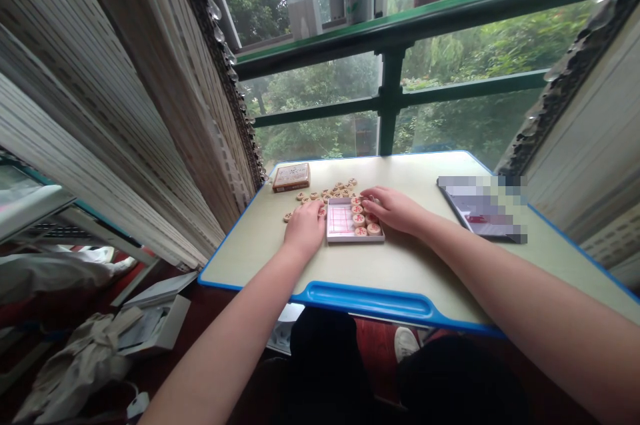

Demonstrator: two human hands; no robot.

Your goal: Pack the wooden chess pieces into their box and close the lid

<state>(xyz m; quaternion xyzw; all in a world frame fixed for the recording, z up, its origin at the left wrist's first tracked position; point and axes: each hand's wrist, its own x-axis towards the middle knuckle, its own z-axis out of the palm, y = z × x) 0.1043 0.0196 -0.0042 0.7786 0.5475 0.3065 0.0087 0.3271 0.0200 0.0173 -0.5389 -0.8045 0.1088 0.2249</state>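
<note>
A small open box (341, 221) with a red-lined sheet in it lies in the middle of the table. A column of round wooden chess pieces (367, 223) fills its right side. My left hand (306, 225) rests flat beside the box's left edge, fingers closed together on the table among loose pieces. My right hand (393, 208) reaches over the box's far right corner, its fingertips pinched at a piece (367, 199) there. More loose wooden pieces (330, 192) lie scattered behind the box.
The box lid (291, 177) lies at the table's far left. A blurred flat tablet (483, 207) sits on the right. The cream table (400, 265) has a blue rim and tray groove. Window bars, a can and blinds stand behind.
</note>
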